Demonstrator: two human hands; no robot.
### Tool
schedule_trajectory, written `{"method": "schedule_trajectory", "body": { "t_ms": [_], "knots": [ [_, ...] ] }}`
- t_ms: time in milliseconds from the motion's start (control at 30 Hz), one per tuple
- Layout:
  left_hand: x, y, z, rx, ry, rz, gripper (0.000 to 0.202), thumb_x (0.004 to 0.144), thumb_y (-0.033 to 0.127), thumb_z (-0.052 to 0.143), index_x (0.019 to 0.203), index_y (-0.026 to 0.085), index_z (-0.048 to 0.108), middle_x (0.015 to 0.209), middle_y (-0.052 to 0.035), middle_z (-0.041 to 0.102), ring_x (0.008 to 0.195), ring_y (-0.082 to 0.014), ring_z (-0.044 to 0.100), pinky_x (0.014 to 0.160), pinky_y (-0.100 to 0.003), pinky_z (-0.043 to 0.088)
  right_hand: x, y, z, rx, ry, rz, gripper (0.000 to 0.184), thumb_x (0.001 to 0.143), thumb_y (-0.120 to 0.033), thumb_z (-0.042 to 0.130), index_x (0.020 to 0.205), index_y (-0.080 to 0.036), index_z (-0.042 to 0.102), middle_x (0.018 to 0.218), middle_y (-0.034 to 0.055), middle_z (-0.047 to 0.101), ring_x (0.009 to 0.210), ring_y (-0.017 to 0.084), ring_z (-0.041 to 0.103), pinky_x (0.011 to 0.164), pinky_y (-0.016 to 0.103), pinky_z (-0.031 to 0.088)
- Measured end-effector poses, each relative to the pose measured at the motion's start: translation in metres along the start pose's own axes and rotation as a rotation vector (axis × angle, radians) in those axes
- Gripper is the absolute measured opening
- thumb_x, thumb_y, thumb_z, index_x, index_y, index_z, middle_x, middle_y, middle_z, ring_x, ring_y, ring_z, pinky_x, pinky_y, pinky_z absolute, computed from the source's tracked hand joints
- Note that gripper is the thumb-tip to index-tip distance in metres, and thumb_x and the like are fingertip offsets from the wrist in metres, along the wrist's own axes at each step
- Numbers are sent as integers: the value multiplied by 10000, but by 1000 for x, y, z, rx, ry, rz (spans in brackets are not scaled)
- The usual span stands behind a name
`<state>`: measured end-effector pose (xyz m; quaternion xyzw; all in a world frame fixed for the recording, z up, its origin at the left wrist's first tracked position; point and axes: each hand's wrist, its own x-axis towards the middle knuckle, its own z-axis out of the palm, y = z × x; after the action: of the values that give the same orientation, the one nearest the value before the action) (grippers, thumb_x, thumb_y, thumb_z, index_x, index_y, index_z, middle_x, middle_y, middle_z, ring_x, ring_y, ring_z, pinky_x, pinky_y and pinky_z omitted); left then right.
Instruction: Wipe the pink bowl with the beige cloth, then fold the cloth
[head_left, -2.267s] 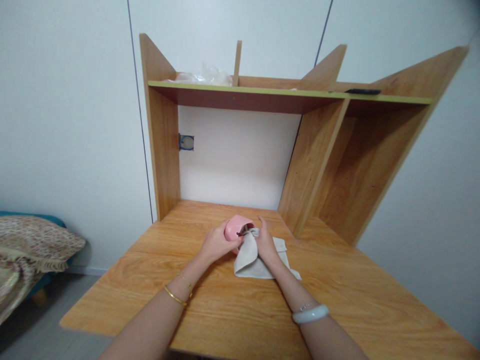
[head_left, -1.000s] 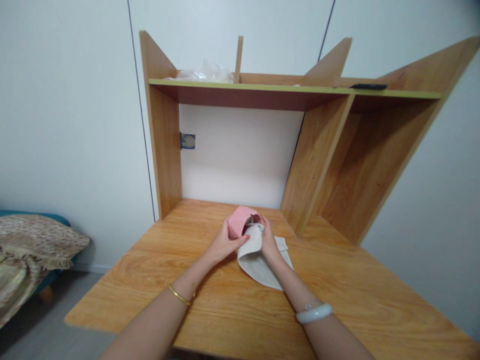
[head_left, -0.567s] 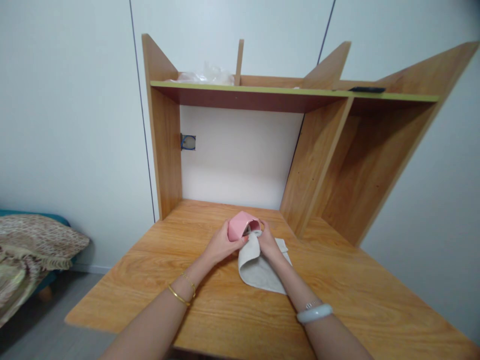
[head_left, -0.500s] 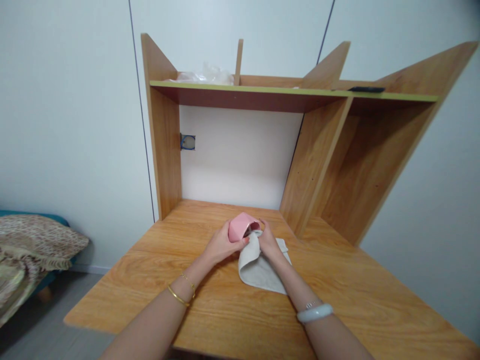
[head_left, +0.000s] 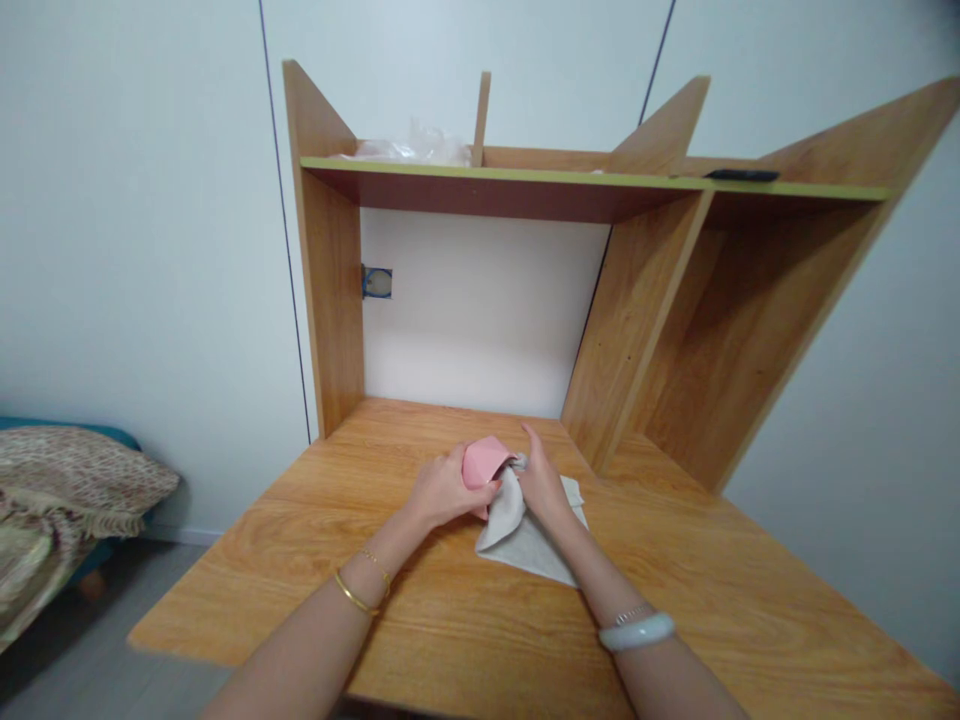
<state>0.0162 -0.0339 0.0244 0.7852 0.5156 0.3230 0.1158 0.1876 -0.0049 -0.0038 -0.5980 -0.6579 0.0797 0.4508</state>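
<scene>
My left hand (head_left: 444,488) is closed around a pink faceted pot (head_left: 484,460), tipped so that its opening faces right. The pot is held just over the desk, partly hidden by my fingers. My right hand (head_left: 541,484) grips a bunched end of a pale grey cloth (head_left: 529,548) at the pot's opening, with its thumb raised. Part of the cloth is pressed against the rim or just inside; which of these I cannot tell. The rest of it drapes down and lies on the desk under my right wrist.
The wooden desk (head_left: 300,560) carries a shelf unit (head_left: 480,178) at its back. Clear plastic bags (head_left: 416,146) and a flat black object (head_left: 742,175) lie on the upper shelf. An open socket box (head_left: 377,282) shows in the wall. At left, a patterned blanket (head_left: 75,480) covers furniture.
The pink pot has turned and dropped slightly in my left hand. My right hand has moved a little to the right, its thumb lifted away from the rim.
</scene>
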Motion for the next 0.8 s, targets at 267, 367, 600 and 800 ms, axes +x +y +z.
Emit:
{"method": "schedule_trajectory", "body": {
  "t_ms": [267, 367, 600, 800],
  "knots": [
    [0, 0, 1, 49, -24, -2, 674, 676, 562, 550, 1221, 172, 478, 975, -108, 657, 895, -268, 606, 757, -319, 449, -2, 2, 2, 32, -58, -34, 637, 680, -122, 482, 1298, -195, 346, 797, 50, 643, 730, 189, 596, 665, 266, 425],
    [0, -2, 1, 36, -47, 10, 734, 665, 629, 528, 1245, 185, 454, 979, -113, 653, 903, -285, 601, 766, -341, 443, -3, 4, 3, 127, -83, -44, 638, 673, -127, 472, 1295, -201, 348, 783, 31, 642, 710, 172, 591, 673, 267, 435],
    [5, -15, 6, -204, 41, -25, 723, 733, 548, 519, 1332, 200, 312, 1004, -90, 633, 897, -237, 597, 785, -333, 435, 1, 10, 12, 273, -31, 35, 616, 639, -215, 523, 1240, -168, 396, 869, 49, 645, 722, 172, 587, 701, 305, 454],
    [7, -18, 19, -420, 57, -28, 817, 708, 494, 593, 1359, 181, 211, 1084, -100, 587, 866, -189, 600, 756, -308, 452, 11, 21, 21, 529, 75, 111, 490, 667, -328, 518, 1118, -153, 446, 1016, 98, 615, 841, 186, 595, 753, 309, 467]
  ]
}}
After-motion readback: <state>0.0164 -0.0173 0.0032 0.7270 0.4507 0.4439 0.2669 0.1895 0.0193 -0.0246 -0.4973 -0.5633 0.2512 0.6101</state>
